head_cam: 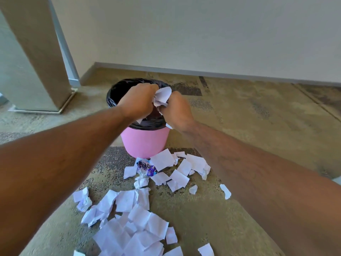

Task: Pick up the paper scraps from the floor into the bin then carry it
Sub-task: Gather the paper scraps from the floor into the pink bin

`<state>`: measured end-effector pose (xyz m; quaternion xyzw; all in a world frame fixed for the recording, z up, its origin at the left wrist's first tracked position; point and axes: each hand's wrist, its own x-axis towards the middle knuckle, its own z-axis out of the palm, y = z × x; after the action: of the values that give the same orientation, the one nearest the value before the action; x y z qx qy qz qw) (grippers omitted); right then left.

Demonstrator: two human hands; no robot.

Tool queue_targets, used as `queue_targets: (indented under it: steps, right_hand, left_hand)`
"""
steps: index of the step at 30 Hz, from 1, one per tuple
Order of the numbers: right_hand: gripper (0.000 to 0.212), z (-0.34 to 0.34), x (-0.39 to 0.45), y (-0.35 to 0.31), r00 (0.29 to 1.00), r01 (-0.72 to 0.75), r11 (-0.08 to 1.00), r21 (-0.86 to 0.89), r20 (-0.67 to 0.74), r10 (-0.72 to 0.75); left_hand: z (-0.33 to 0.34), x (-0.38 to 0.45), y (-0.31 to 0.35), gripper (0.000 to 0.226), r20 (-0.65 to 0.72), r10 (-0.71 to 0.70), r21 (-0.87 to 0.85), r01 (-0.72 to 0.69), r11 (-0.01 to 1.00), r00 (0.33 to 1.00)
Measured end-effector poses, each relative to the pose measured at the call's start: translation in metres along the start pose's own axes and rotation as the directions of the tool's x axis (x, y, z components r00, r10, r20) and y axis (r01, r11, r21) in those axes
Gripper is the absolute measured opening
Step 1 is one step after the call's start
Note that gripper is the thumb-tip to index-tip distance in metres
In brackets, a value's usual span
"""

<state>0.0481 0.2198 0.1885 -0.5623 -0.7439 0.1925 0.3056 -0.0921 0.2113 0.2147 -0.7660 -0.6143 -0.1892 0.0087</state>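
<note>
Both my hands, left [137, 101] and right [177, 109], clamp one wad [162, 97] over the bin [145, 141]; I should release inside its rim. Scraps [132, 218] lie at six o'clock.

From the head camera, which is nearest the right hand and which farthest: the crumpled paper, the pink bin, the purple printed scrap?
1. Crumpled paper, gripped by the right hand.
2. Pink bin, just below.
3. Purple printed scrap, on the floor before the bin.

Smooth pink plastic bin [145, 143], glossy black liner [118, 95]; crumpled white paper scraps [140, 224].
</note>
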Motion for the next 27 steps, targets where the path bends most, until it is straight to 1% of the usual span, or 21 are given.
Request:
queue_targets:
  steps: [1,2,4,6,8,12,14,17,19,21,22,24,26,27]
  right_hand:
    - [0.026,0.001,0.005,-0.003,1.0,-0.006,1.0,-0.011,0.013,0.006]
    - [0.026,0.002,0.01,-0.006,0.999,-0.023,1.0,-0.005,0.031,0.023]
    - [0.015,0.002,0.019,-0.012,0.995,-0.067,0.998,0.006,0.081,0.066]
    - [0.005,0.004,0.029,-0.014,0.988,-0.104,0.994,0.026,0.121,0.1]
    - [0.022,0.006,0.037,-0.014,0.979,-0.129,0.991,0.027,0.16,0.123]
    - [0.031,0.011,0.048,-0.008,0.972,-0.144,0.989,0.027,0.191,0.136]
    - [0.039,0.01,0.048,-0.006,0.968,-0.116,0.992,0.049,0.229,0.102]
    - [0.04,0.004,0.046,-0.002,0.967,-0.096,0.988,0.123,0.246,0.064]
    - [0.049,0.0,0.044,0.002,0.967,-0.104,0.983,0.154,0.245,0.064]
    - [0.058,-0.005,0.037,0.006,0.979,-0.101,0.98,0.17,0.194,0.067]
    - [0.058,-0.006,0.032,0.008,0.988,-0.086,0.98,0.179,0.14,0.062]
    - [0.046,-0.008,0.017,0.012,1.0,-0.027,0.989,0.148,-0.012,0.029]
    - [0.024,-0.003,-0.001,0.021,0.984,0.012,0.999,0.049,-0.176,-0.003]
    - [0.022,-0.001,-0.011,0.026,0.976,0.004,1.0,0.027,-0.219,0.002]
  left_hand:
    - [0.001,0.003,-0.005,0.014,0.009,-0.018,0.008,0.018,1.0,1.0]
    - [0.001,0.005,-0.009,0.015,0.021,-0.038,0.011,0.038,0.999,0.999]
    - [0.0,0.01,-0.016,0.015,0.034,-0.062,0.007,0.062,0.998,0.997]
    - [-0.001,0.016,-0.023,0.016,0.014,-0.063,-0.012,0.063,0.998,0.998]
    - [-0.002,0.023,-0.029,0.019,-0.019,-0.055,-0.024,0.054,0.998,0.998]
    - [0.004,0.032,-0.039,0.027,-0.068,-0.054,-0.025,0.052,0.998,0.996]
    - [0.012,0.033,-0.042,0.037,-0.058,-0.067,-0.031,0.066,0.997,0.996]
    - [0.024,0.031,-0.044,0.064,0.002,-0.105,-0.038,0.105,0.994,0.994]
    - [0.028,0.029,-0.042,0.076,0.017,-0.118,-0.055,0.119,0.991,0.993]
    - [0.029,0.028,-0.04,0.081,0.019,-0.116,-0.062,0.117,0.991,0.993]
    - [0.029,0.027,-0.039,0.083,0.022,-0.116,-0.062,0.117,0.991,0.993]
    - [0.03,0.026,-0.037,0.086,0.034,-0.126,-0.064,0.128,0.99,0.991]
    - [0.032,0.022,-0.037,0.085,0.03,-0.139,-0.07,0.141,0.987,0.99]
    - [0.033,0.019,-0.038,0.082,0.017,-0.139,-0.074,0.14,0.987,0.99]
